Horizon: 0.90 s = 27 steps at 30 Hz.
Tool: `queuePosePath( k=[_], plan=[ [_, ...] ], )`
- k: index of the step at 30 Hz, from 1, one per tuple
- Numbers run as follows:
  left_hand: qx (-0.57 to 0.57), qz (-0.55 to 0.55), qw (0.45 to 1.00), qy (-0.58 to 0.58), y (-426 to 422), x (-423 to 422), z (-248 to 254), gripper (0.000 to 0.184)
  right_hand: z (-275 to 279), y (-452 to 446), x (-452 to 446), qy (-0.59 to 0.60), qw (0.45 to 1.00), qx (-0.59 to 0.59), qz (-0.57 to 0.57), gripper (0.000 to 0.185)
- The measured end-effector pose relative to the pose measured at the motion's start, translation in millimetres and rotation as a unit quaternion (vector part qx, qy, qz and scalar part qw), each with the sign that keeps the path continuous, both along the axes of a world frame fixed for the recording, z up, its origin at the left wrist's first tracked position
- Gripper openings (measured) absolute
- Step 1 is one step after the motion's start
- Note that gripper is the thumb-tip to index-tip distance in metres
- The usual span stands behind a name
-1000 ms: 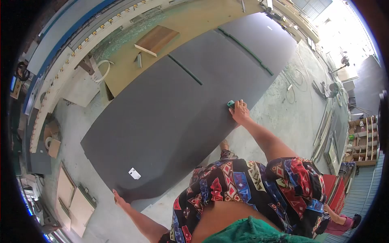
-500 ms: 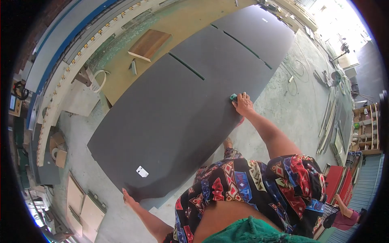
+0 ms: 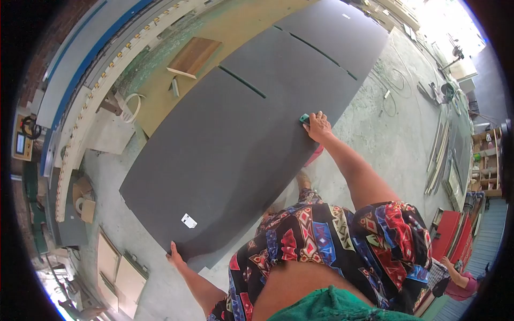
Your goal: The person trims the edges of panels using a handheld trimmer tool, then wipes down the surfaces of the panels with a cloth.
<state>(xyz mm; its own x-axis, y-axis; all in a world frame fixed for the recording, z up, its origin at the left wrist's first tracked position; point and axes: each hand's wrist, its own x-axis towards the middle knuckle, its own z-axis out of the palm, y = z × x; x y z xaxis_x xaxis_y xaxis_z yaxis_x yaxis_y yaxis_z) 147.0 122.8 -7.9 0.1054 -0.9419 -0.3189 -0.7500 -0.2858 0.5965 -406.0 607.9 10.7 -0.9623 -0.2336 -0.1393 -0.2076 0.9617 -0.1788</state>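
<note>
A long dark grey panel [image 3: 214, 144] lies flat in front of me, with narrow slots cut into its far half. A small white label [image 3: 189, 220] is stuck near its close left corner. My left hand [image 3: 175, 257] grips that corner, thumb on the top face and the other fingers hidden below the edge. At the panel's right long edge, my right hand [image 3: 319, 127] is closed around a small green block-like tool [image 3: 304, 119]. The tool rests on the panel's surface near the edge; its underside and exact kind are hidden.
Beyond the panel, a brown wooden board [image 3: 195, 56] lies on a tan surface. A long machine with a blue rail [image 3: 88, 72] runs along the left. Board offcuts [image 3: 120, 275] lie on the floor. Strips [image 3: 440, 152] and red boards [image 3: 448, 235] are at right, near another person [image 3: 461, 283].
The view has shifted slightly, so the panel and label appear a little higher. Both hands keep nearly the same places on the panel, the right one still holding the green tool.
</note>
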Motion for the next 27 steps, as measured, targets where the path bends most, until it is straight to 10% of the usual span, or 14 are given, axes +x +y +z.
queuePosePath(
  k=[27],
  plan=[
    [0.008,0.008,0.999,0.048,15.0,-22.8,2.0,0.1,10.7,13.2,-11.6,0.001,1.0,0.002,-0.021,0.05]
  ],
)
